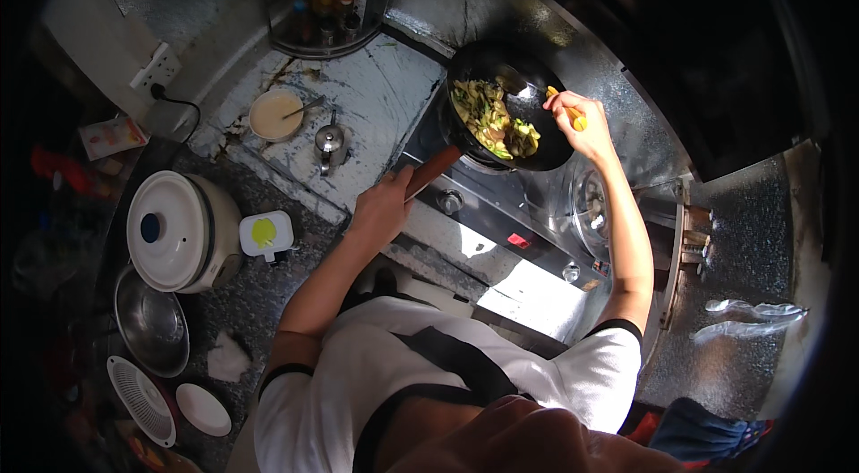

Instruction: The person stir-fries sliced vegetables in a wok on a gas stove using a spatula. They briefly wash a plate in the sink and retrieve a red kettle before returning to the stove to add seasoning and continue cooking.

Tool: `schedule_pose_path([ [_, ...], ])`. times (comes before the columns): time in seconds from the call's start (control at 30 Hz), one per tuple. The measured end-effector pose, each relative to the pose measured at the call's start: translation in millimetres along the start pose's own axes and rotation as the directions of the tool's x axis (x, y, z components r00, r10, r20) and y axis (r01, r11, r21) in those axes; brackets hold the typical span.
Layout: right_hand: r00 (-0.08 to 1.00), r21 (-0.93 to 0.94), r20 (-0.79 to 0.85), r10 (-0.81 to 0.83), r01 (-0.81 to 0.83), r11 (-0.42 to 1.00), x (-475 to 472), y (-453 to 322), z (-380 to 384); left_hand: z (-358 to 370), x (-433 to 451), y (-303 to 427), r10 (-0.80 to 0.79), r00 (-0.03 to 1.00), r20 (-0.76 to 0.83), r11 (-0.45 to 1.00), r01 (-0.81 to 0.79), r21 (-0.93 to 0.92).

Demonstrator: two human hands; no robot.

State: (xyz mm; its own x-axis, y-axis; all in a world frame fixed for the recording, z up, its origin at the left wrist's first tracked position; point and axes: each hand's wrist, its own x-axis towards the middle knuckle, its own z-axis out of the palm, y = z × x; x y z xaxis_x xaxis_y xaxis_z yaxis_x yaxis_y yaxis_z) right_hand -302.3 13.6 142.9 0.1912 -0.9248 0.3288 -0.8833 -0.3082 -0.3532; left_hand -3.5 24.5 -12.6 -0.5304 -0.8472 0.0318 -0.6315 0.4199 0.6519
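Observation:
My left hand (384,206) grips the brown handle (433,171) of a black wok (551,149). The wok stands over a burner of the gas stove (537,201), tilted a little. Sliced green and pale vegetables (493,117) lie along its left and lower side. In my right hand (582,120) is the yellow handle of a spatula (551,92), held over the wok's right rim. What looks like its metal blade rests inside, near the far wall, partly lost in glare.
Left of the stove are a bowl of pale liquid (272,116) with a spoon and a small metal pot (330,137). A white lidded cooker (171,231), a metal basin (151,322) and a white strainer basket (141,399) line the left counter. A corner rack (329,43) holds jars.

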Motion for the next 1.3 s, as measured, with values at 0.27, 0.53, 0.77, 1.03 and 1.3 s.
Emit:
schedule_pose_path([
  [0.27, 0.812, -0.091, 0.509, -0.286, 0.381, 0.92, -60.0, -122.8, -28.8, -5.1, -7.5, -11.6, -0.075, 0.996, -0.041, 0.996, 0.077, 0.039],
  [0.53, 0.947, -0.058, 0.294, -0.126, 0.15, 0.987, -40.4, -77.7, -2.0, -7.2, -3.1, -3.6, -0.047, 0.999, -0.01, 0.998, 0.047, 0.035],
  [0.77, 0.779, 0.366, -0.145, 0.61, -0.53, 0.765, -22.2, 27.5, -116.3, -4.0, -2.2, -3.1, -0.045, 0.999, -0.002, 0.999, 0.045, 0.03],
  [1.03, 0.881, 0.691, 0.001, 0.473, -0.343, 0.636, -15.6, 75.1, -63.9, -4.7, -2.5, -5.5, -0.057, 0.998, -0.03, 0.998, 0.058, 0.03],
  [1.3, 0.928, 0.371, -0.038, 0.371, -0.332, 0.867, -3.2, 47.3, -41.3, -2.0, -0.1, -2.5, -0.013, 1.0, -0.006, 0.999, 0.013, 0.036],
])
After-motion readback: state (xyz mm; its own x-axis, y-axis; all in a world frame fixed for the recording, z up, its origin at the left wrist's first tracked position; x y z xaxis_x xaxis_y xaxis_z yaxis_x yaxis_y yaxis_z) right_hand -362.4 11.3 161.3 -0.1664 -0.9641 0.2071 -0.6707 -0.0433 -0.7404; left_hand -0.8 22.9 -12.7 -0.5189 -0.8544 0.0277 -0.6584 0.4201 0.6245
